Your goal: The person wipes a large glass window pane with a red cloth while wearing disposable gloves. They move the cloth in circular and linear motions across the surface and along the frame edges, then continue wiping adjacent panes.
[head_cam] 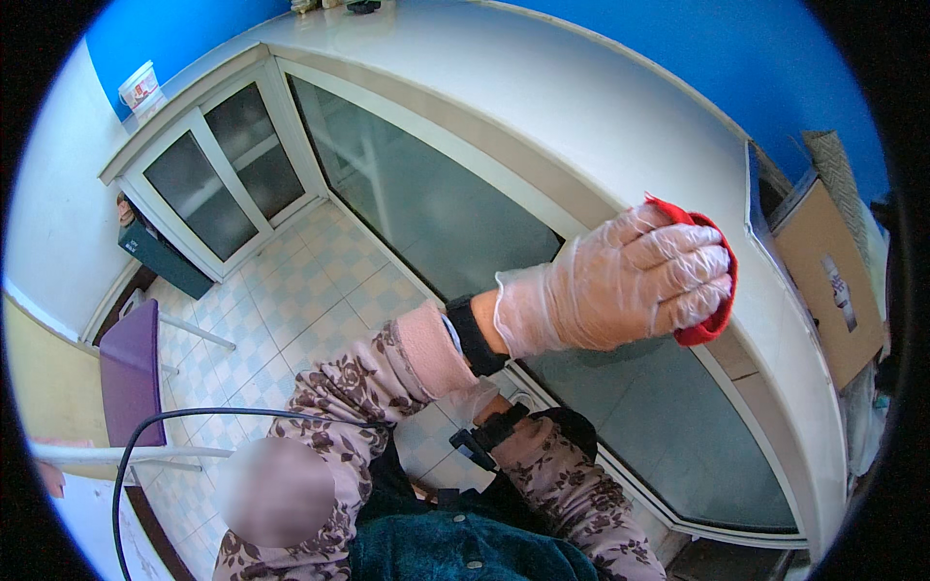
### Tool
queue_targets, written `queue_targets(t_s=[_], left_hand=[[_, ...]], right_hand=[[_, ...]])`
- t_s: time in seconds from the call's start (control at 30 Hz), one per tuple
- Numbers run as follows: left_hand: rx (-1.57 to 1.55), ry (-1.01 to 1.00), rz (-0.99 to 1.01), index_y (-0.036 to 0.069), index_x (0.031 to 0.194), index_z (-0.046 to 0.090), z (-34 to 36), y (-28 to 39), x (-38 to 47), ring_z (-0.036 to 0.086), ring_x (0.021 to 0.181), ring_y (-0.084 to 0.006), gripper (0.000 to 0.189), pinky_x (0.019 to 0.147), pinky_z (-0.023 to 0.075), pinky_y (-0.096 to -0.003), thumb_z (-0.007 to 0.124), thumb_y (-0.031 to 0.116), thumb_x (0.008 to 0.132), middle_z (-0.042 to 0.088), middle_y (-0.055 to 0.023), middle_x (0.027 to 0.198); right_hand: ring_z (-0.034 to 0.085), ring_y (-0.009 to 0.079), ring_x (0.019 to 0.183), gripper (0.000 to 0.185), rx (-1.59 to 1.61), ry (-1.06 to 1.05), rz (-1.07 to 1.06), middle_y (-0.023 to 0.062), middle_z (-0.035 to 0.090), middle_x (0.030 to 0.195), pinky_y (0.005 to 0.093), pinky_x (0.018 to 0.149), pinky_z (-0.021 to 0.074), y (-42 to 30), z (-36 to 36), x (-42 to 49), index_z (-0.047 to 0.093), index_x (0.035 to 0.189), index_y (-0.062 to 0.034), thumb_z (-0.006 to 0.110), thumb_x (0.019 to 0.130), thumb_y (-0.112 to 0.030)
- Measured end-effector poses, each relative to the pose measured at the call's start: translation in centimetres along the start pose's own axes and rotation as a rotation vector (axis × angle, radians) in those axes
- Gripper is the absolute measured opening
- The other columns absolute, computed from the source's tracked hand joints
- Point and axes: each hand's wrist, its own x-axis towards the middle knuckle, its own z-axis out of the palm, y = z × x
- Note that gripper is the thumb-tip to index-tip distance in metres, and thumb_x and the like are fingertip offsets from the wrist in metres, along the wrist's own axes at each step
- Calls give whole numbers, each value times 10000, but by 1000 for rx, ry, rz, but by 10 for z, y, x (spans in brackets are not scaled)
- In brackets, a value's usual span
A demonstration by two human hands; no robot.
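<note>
My left hand (617, 283), in a clear plastic glove, reaches across to the right with its back towards me. Its fingers are curled over a red cloth (708, 330), whose edges show past the fingertips. Hand and cloth appear over the front edge of the white countertop (581, 109); whether the cloth touches it, I cannot tell. Lower down, my right hand (472, 403), also gloved, is mostly hidden behind my left forearm, so its fingers do not show. A black strap with a small device (487, 439) sits on my right wrist.
Glass-fronted cabinets (421, 181) run under the counter. A cardboard box (828, 283) leans at the right end. A white bucket (142, 91) stands far left. On the tiled floor (290, 327) are a purple chair (131, 370) and a dark green box (163, 250). A black cable (211, 411) loops at left.
</note>
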Motion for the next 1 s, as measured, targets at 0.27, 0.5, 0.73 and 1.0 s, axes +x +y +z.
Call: queue_targets(t_s=[0.27, 0.5, 0.73, 1.0], left_hand=[[122, -50, -65, 82, 1230, 532, -35, -57, -33, 499, 1271, -338, 451, 1026, 413, -490, 649, 118, 796, 555, -131, 1294], [237, -65, -122, 60, 1319, 501, -58, -97, -64, 471, 1294, -349, 558, 1094, 372, -478, 635, 41, 778, 531, -152, 1333], [294, 18, -135, 33, 1323, 486, -72, -134, -95, 453, 1299, -390, 616, 1114, 349, -488, 569, -90, 725, 517, -189, 1340], [480, 31, -320, 36, 1378, 449, -98, -185, -136, 433, 1319, -386, 591, 1131, 342, -437, 582, -43, 808, 486, -196, 1389]], right_hand=[[481, 79, 641, 130, 70, -36, 92, -34, 544, 742, 251, 588, 415, 9, 7, 5, 592, 959, -71, 599, 944, -200], [560, 89, 799, 134, 112, -135, 200, 9, 613, 882, 240, 757, 470, 25, 0, 5, 596, 1021, -58, 568, 973, -180], [508, 83, 726, 173, 62, -111, 199, -24, 569, 813, 234, 681, 440, 35, 2, 0, 594, 988, -60, 592, 941, -227], [542, 93, 805, 121, 103, -191, 204, 8, 609, 897, 240, 760, 454, 42, 1, 0, 600, 999, -75, 559, 977, -186]])
